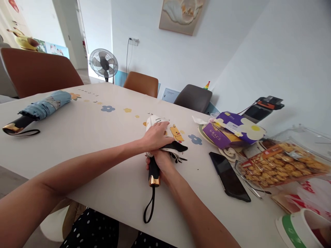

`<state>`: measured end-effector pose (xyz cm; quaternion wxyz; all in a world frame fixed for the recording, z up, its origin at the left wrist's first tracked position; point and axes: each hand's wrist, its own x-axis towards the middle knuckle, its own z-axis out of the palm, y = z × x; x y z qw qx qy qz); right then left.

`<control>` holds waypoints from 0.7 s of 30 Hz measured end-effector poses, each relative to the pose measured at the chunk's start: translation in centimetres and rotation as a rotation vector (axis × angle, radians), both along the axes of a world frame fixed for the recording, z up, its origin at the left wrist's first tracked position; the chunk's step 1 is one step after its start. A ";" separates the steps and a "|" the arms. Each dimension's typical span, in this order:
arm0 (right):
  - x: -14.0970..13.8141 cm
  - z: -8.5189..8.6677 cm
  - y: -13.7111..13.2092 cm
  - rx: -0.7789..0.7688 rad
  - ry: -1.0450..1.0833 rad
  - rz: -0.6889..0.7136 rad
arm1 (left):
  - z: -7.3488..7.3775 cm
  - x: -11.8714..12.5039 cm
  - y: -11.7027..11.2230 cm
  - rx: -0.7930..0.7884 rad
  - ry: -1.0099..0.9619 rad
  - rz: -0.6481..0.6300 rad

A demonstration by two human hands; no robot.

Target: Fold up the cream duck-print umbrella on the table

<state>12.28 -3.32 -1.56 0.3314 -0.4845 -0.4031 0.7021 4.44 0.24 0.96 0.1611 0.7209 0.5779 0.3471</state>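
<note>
A folded white umbrella [156, 122] with a yellow duck print lies on the white flowered table [103, 144] in front of me. My right hand [160, 162] is wrapped round its black handle, just above the gold ring and the hanging wrist strap [150, 206]. My left hand [156, 136] lies over the folded canopy, fingers curled and pressing the cloth down. A second folded umbrella [45, 108], light blue with a black handle, rests at the far left of the table, out of reach of both hands.
A black phone [229, 177] lies right of the umbrella. Beyond it sit a purple box [232, 132], a clear tray of biscuits [281, 165] and a green-rimmed cup [297, 225]. Brown chairs [38, 72] and a standing fan [103, 64] stand behind the table.
</note>
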 end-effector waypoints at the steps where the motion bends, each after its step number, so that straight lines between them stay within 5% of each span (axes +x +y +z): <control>1: -0.1 0.0 0.0 -0.009 -0.008 0.006 | -0.1 -0.2 0.1 0.020 0.016 0.010; 9: 0.0 0.4 -0.2 -0.027 -0.072 0.037 | 0.5 -1.1 0.8 0.274 -0.023 0.070; 13: 0.2 0.0 0.1 -0.044 -0.086 0.069 | 1.0 -1.7 1.1 0.205 -0.079 0.091; 21: 0.1 0.1 -0.1 -0.014 0.003 0.032 | 0.6 -0.9 0.2 0.061 0.156 -0.143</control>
